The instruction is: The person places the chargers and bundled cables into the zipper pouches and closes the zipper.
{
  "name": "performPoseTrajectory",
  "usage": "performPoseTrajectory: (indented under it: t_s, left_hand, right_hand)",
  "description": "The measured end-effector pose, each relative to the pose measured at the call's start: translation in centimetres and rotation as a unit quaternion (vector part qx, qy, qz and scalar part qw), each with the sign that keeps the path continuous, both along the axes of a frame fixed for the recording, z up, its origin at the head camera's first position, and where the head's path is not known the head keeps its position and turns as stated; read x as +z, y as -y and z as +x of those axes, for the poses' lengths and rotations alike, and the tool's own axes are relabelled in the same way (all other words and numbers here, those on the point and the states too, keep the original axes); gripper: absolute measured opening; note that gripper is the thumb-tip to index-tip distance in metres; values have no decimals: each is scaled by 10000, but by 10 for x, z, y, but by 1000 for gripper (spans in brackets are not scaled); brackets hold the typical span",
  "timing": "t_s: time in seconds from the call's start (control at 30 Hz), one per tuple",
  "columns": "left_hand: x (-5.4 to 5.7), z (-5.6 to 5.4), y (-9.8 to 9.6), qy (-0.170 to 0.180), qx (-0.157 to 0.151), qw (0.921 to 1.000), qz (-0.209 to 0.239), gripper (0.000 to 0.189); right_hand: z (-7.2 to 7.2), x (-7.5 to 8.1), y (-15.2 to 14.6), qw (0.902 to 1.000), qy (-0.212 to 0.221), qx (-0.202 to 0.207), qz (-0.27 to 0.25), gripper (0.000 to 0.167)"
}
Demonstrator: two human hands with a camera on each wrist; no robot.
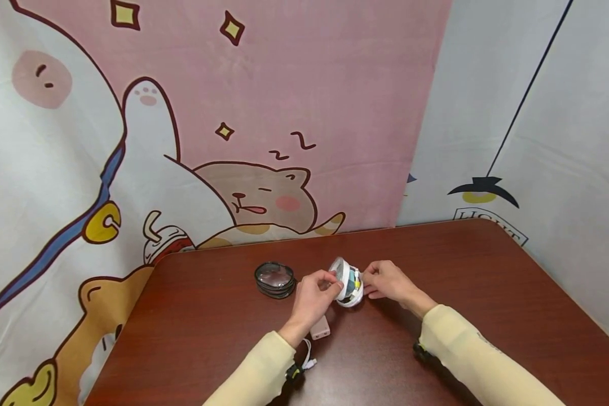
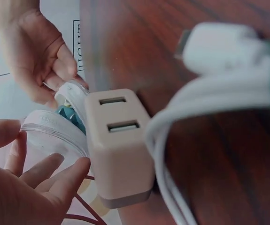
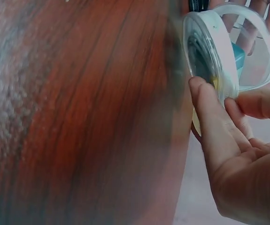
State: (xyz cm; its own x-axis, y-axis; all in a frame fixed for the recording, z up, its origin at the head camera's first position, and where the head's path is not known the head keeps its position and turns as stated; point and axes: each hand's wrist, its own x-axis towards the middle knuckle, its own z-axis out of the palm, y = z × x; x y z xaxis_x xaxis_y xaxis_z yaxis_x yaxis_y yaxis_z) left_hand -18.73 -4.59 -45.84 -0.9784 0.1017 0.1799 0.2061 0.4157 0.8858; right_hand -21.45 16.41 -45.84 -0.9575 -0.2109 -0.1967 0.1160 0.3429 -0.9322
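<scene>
A small round case (image 1: pixel 341 266), clear with white zip edging, stands unzipped and tilted between both hands. My left hand (image 1: pixel 312 298) pinches its lid side by the rim, thumb and fingertips on the edge. On the opposite side my right hand (image 1: pixel 389 282) grips the other half, thumb and fingers at the zip edge in the right wrist view. Inside the case a teal item (image 2: pixel 68 113) shows, along with something yellow and white; their kind is partly hidden by the case walls.
Beside the left forearm lie a pale pink charger (image 1: pixel 320 327) with two USB ports and a white cable (image 1: pixel 308 356). A black-edged round case (image 1: pixel 275 279) with a clear top sits left of the hands on the brown table (image 1: pixel 208 327). A printed curtain (image 1: pixel 355 113) hangs behind.
</scene>
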Motion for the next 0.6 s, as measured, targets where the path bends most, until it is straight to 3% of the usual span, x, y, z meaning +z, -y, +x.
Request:
performPoseTrajectory:
  t_s: [0.2, 0.33, 0.47, 0.6]
  left_hand:
    - [0, 1, -1, -106, -114, 9991, -392, 9]
    - [-1, 1, -2, -128, -93, 9974, -707, 7]
    - [-2, 2, -3, -243, -82, 9951, -951, 7]
    - [-3, 4, -6, -288, -81, 9939, -1061, 7]
  right_hand:
    - [-1, 1, 3, 9988, 256, -186, -365, 22]
    - [-1, 3, 5, 9971, 420, -269, -573, 40]
    - [0, 5, 8, 9977, 409, -333, -425, 57]
    - [1, 8, 12, 9986, 324, -403, -89, 64]
